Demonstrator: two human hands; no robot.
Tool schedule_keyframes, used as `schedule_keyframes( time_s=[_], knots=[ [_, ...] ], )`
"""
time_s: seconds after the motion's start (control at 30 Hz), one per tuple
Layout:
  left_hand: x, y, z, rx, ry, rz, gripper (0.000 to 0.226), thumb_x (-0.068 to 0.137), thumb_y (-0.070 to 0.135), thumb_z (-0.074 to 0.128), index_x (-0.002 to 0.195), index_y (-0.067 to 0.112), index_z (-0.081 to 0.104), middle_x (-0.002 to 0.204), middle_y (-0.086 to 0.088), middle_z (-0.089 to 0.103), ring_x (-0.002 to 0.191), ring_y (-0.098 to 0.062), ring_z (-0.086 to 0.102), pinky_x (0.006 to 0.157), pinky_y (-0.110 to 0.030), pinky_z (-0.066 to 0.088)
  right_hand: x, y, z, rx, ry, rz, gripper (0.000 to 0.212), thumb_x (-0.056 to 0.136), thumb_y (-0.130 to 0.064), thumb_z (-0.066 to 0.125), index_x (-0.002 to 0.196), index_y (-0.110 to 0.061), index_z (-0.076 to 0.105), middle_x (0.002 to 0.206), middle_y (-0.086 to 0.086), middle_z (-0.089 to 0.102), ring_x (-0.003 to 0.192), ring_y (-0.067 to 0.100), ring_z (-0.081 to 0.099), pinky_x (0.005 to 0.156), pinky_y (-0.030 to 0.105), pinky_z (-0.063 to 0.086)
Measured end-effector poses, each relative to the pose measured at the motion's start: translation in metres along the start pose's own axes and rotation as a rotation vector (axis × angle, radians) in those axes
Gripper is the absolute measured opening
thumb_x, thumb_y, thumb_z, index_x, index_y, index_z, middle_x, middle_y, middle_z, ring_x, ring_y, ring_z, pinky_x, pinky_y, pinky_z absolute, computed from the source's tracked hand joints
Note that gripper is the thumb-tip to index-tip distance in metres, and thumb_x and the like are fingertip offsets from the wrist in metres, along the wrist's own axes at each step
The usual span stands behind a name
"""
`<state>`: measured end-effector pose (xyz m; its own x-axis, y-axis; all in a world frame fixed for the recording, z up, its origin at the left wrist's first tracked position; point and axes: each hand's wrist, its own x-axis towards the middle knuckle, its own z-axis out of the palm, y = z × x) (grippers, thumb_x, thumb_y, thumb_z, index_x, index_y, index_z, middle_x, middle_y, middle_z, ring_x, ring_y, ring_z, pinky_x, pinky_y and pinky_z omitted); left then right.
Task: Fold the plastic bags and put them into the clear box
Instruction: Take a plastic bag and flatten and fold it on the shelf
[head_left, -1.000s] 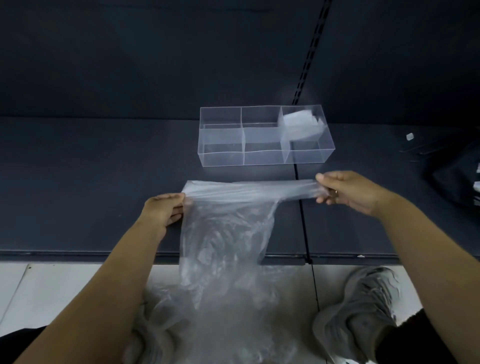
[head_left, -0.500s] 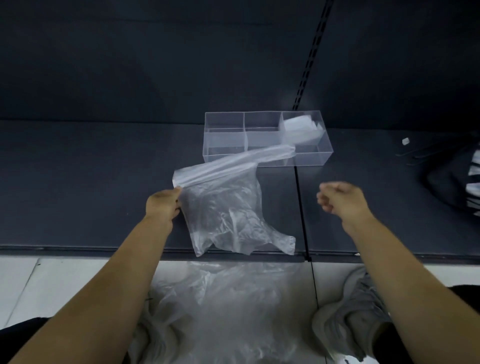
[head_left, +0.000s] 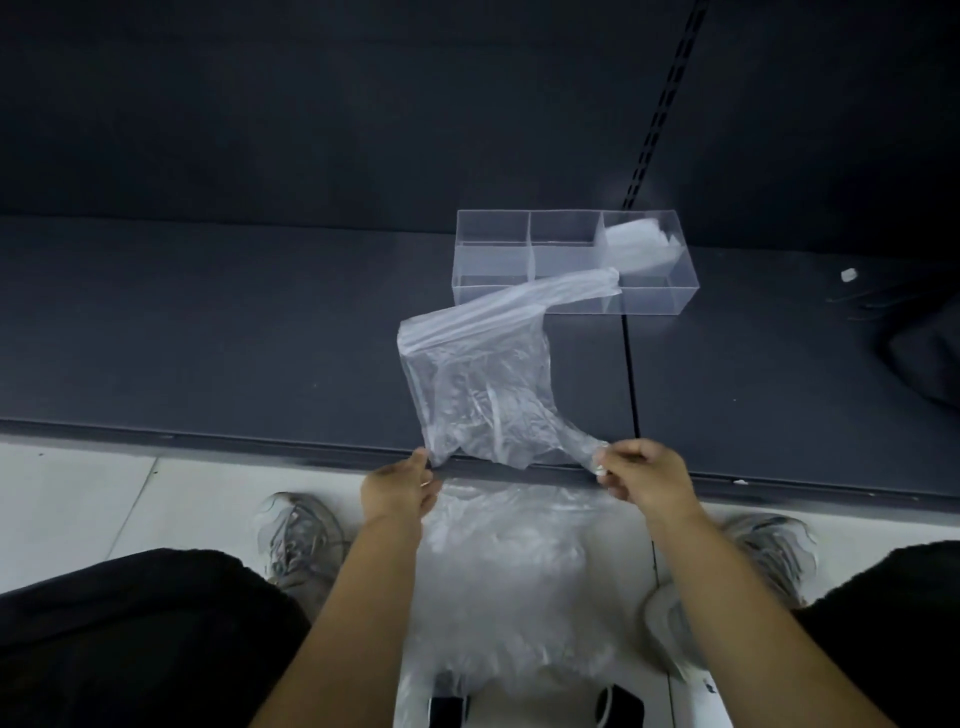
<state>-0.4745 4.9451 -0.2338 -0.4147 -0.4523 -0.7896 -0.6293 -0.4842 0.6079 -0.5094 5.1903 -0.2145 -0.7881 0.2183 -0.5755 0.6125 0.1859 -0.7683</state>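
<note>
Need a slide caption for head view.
Left hand and right hand pinch a plastic bag spread before the clear box.

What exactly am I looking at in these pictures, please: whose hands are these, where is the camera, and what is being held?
No machine here: a person works bare-handed, filmed by a camera worn on their head, looking down. The left hand and right hand each pinch a near corner of a clear plastic bag spread on a dark shelf. Its far end reaches the divided clear box, whose right-end compartment holds a folded bag. More loose bags lie on the floor between the person's shoes.
</note>
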Motion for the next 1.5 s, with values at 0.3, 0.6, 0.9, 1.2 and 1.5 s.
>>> schedule_keyframes(
  time_s=[0.3,0.6,0.9,1.2,1.5],
  knots=[
    [-0.014,-0.005,-0.002,-0.305,-0.209,-0.263,0.023,0.089,0.025,0.066,0.087,0.002,0.062,0.078,-0.011,0.069,0.076,-0.016,0.064,0.045,-0.023,0.055,0.004,-0.012,-0.02,0.374,-0.13,0.262,0.007,0.091,-0.005,0.062,0.086,-0.01,0.063,0.066,0.002,0.06,0.054,0.007,0.051,0.043,0.013,0.044],
    [-0.015,-0.001,0.004,-0.205,-0.288,-0.184,0.01,0.089,0.002,0.062,0.081,0.008,0.062,0.053,0.002,0.067,0.042,-0.003,0.06,0.045,-0.014,0.05,0.015,-0.014,-0.048,0.359,-0.178,0.343,0.013,0.095,-0.008,0.055,0.083,-0.011,0.058,0.072,0.003,0.054,0.062,0.008,0.047,0.043,0.014,0.044],
    [0.009,0.018,-0.005,0.115,0.005,0.265,0.02,0.079,-0.004,0.072,0.076,0.01,0.058,0.068,-0.008,0.061,0.039,-0.004,0.056,0.044,-0.014,0.046,0.041,-0.025,-0.073,-0.154,0.08,0.005,0.019,0.096,-0.006,0.051,0.08,-0.006,0.061,0.072,0.01,0.061,0.059,0.013,0.052,0.054,0.021,0.043],
    [0.004,0.001,0.004,0.707,0.197,0.716,0.028,0.086,0.017,0.069,0.11,0.006,0.061,0.099,-0.01,0.059,0.087,-0.029,0.059,0.077,-0.031,0.044,0.036,0.002,-0.068,-0.587,0.466,-0.044,0.03,0.088,-0.02,0.065,0.112,-0.005,0.057,0.116,0.021,0.059,0.11,0.041,0.054,0.09,0.044,0.043],
    [0.042,0.029,0.057,1.232,0.06,1.222,0.047,0.103,0.018,0.028,0.149,0.007,0.027,0.157,-0.006,0.023,0.147,-0.019,0.012,0.119,-0.035,0.001,0.012,-0.046,0.089,-0.712,0.091,-0.792,0.045,0.097,-0.015,0.046,0.142,-0.009,0.042,0.152,0.009,0.036,0.142,0.025,0.027,0.12,0.035,0.015]
  ],
)
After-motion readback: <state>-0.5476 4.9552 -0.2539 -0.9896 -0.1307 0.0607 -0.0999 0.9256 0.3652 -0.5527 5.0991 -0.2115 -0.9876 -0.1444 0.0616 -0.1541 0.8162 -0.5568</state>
